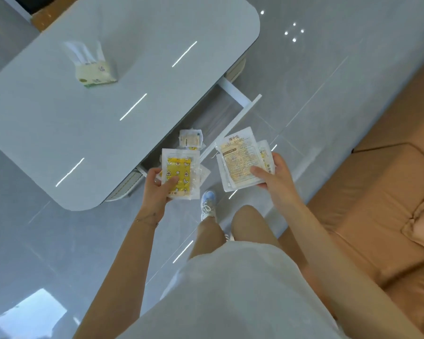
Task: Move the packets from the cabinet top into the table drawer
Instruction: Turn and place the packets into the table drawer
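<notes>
Just short of the pulled-out drawer [218, 111], a person stands with both bare arms bent and reaching forward, a bundle of packets in each hand. The left hand [157, 189] is at the near-left side of the drawer. Its thumb lies across the face of a yellow packet [179, 172] patterned with small stars and moons, and its fingers curl round the packet's left edge. More clear wrappers show behind that packet (how many I cannot tell). A thin bracelet [145, 220] sits on the left wrist.

The right hand [277, 177] is held at the near-right side of the drawer, just past its white front panel. Its thumb presses flat on top of a fanned stack of printed packets [238, 160], and its fingers are tucked underneath, so the stack is pinched between them. The top packet there shows a tan label of fine text.

Inside the drawer, at its near end, one small packet [191, 140] appears to lie flat. The drawer slides out from under a pale glossy table [83, 123], and a tissue pack [96, 72] stands on the tabletop well beyond the drawer. A tan sofa [377, 216] runs along the side of the drawer away from the table.
</notes>
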The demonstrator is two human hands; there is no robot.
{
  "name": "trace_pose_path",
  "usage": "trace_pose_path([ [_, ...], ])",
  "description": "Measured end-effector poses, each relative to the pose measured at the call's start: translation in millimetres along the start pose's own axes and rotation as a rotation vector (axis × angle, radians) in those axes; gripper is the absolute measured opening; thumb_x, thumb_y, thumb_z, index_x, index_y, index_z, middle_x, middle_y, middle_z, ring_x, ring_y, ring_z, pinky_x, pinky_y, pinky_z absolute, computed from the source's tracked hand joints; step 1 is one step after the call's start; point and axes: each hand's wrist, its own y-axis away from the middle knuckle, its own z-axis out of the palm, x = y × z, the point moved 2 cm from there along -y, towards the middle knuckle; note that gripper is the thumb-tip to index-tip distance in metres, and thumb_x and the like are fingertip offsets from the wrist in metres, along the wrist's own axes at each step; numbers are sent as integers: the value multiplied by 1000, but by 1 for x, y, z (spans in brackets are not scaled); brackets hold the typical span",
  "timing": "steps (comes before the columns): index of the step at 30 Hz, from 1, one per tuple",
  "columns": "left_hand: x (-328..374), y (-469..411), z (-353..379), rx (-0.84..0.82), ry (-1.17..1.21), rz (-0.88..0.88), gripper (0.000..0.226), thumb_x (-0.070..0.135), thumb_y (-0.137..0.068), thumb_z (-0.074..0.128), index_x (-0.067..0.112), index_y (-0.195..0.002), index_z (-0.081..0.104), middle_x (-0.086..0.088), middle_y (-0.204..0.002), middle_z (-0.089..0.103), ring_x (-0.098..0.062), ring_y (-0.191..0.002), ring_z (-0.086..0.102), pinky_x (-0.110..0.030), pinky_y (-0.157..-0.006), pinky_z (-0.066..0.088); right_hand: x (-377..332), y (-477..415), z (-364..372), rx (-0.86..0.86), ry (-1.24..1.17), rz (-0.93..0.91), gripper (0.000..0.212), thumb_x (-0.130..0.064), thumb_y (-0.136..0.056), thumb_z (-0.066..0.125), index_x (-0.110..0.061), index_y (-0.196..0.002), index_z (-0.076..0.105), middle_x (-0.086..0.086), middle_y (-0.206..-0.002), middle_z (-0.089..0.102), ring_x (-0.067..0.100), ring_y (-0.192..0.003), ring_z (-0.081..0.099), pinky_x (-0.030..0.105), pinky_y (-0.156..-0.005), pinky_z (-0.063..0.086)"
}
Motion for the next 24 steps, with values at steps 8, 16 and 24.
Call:
trace_pose_path([
  [8,15,-64,19,139,159,-72,28,3,-89,60,13,-110,44,-7,-104,64,-22,-85,67,-33,-67,60,-42,-101,11,-135,167,99,37,-3,-85,67,-19,-115,54,0,-108,68,20,-100,68,38,-83,58],
  [16,-27,-138,40,315,306,-328,31,4,-90,59,15,-115,44,-10,-114,57,-30,-98,61,-45,-84,51,-59,-220,36,-288,505,152,27,-3,-86,65,-16,-108,58,-6,-95,68,10,-84,68,18,-58,55],
  [24,-87,-239,30,326,276,-375,32,4,-88,60,10,-119,53,-15,-120,60,-33,-108,61,-46,-89,52,0,-355,67,-259,558,258,21,-4,-83,67,-19,-97,60,4,-107,69,22,-96,67,34,-81,54],
])
